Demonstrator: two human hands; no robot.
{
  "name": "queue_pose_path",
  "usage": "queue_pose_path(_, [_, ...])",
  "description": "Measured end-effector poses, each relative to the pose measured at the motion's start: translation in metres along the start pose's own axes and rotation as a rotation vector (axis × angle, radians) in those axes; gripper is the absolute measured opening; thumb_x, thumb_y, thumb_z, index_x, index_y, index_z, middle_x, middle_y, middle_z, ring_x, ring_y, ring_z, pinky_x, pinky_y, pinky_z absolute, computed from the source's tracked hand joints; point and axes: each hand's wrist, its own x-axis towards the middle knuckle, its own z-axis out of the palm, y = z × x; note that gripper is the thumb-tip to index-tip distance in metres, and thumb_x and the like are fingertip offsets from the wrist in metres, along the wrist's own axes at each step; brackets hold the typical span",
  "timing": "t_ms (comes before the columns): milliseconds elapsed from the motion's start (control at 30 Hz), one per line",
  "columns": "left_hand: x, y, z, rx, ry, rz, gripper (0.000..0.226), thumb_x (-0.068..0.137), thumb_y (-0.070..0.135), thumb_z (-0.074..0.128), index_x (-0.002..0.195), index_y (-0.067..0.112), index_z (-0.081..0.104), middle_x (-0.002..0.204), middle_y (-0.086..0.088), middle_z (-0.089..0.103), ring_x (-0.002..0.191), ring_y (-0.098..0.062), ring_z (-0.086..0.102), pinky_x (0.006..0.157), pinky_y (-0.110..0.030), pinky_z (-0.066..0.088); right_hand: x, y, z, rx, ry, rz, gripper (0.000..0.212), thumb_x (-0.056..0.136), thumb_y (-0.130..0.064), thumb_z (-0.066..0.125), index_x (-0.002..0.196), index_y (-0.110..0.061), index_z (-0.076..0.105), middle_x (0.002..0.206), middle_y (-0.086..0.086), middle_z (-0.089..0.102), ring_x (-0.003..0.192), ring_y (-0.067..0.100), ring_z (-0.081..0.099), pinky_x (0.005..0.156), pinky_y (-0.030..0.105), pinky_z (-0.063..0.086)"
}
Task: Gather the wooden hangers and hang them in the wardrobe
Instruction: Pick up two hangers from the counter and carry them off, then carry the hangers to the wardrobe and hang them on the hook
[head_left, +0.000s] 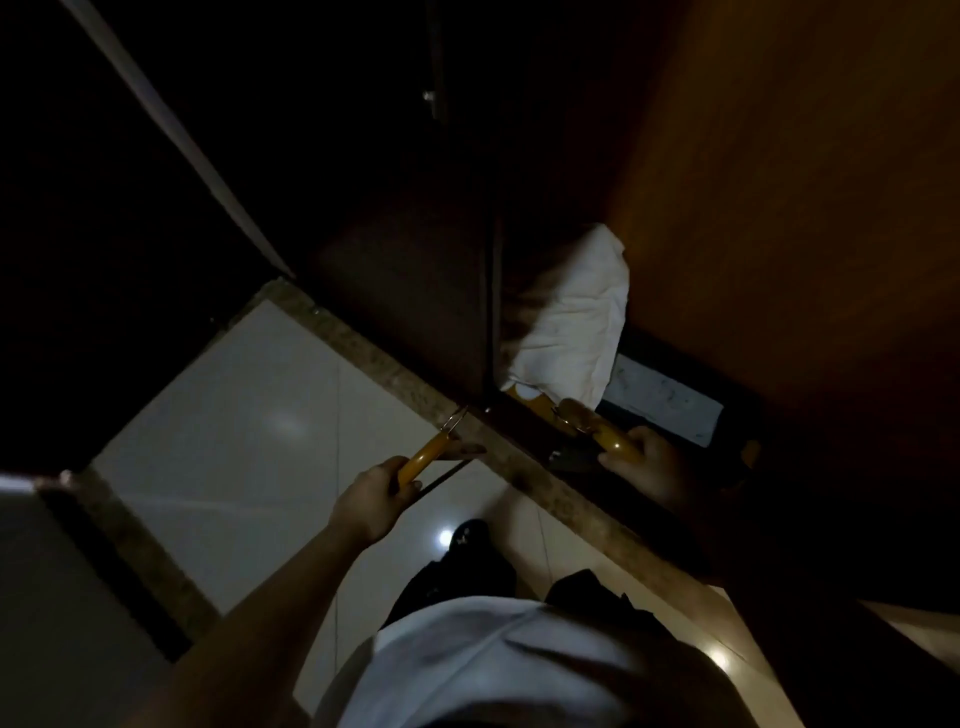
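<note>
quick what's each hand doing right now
left hand: grips a wooden hanger.
right hand: grips a second wooden hanger.

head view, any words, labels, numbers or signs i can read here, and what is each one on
No text can be read in this dark view.
Pale rectangular sheet lying in the brown wooden wardrobe: faint grey marks, too blurred to read.
Left yellow-brown wooden hanger, gripped by the left hand: no print visible.
Right yellow-brown wooden hanger, gripped by the right hand: no print visible.
</note>
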Motion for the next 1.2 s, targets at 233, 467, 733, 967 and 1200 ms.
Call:
queue_pose_path(233, [0.082, 0.061, -0.065, 0.286, -0.147, 0.269, 0.01, 0.084, 0.039, 0.058, 0.09, 0.032, 0.053, 0.082, 0.002, 0.062, 0.079, -0.019, 0.061, 0.065, -0.03, 0.043, 0.002, -0.042, -0.042, -0.247, 0.405, -0.007, 0.042, 0.09, -0.026, 0.055, 0.129, -0.014, 0.044, 0.121, 0.012, 0.058, 0.112, 0.032, 0.055, 0.092, 0.041, 0.042])
queue_pose_path(467, [0.102, 0.167, -0.079, 0.474, -0.069, 0.618, 0.023, 0.08, 0.042, 0.061, 0.1, 0.03, 0.06, 0.093, 0.0, 0.07, 0.089, -0.022, 0.066, 0.077, -0.033, 0.051, -0.013, -0.059, -0.098, -0.406, 0.716, 0.009, 0.035, 0.09, -0.033, 0.055, 0.12, -0.017, 0.047, 0.102, 0.008, 0.065, 0.096, 0.031, 0.064, 0.071, 0.032, 0.042])
queue_pose_path(733, [0.084, 0.296, -0.1, 0.526, -0.129, 1.049, 0.029, 0.087, 0.041, 0.055, 0.114, 0.029, 0.058, 0.087, 0.005, 0.069, 0.075, -0.01, 0.064, 0.075, -0.033, 0.053, -0.045, -0.083, -0.216, -0.167, 0.809, -0.177, 0.048, 0.087, -0.04, 0.057, 0.129, -0.021, 0.046, 0.119, 0.003, 0.053, 0.113, 0.025, 0.053, 0.087, 0.037, 0.041])
queue_pose_path(967, [0.064, 0.407, -0.127, 0.629, 0.222, 1.425, 0.071, 0.081, 0.037, 0.065, 0.143, 0.031, 0.029, 0.148, 0.009, 0.037, 0.135, -0.01, 0.035, 0.108, -0.03, 0.027, -0.068, -0.107, -0.294, -0.07, 0.982, -0.331, 0.048, 0.084, -0.039, 0.061, 0.127, -0.023, 0.045, 0.119, 0.003, 0.061, 0.112, 0.029, 0.055, 0.091, 0.04, 0.042])
queue_pose_path(1200, [0.029, 0.518, -0.189, 0.668, 0.487, 1.504, 0.081, 0.084, 0.038, 0.06, 0.144, 0.039, 0.005, 0.156, 0.011, 0.009, 0.142, -0.003, 0.004, 0.11, -0.022, 0.004, -0.101, -0.151, -0.394, -0.153, 1.152, -0.555, 0.043, 0.086, -0.052, 0.049, 0.118, -0.023, 0.05, 0.104, 0.004, 0.066, 0.099, 0.029, 0.062, 0.085, 0.048, 0.05])
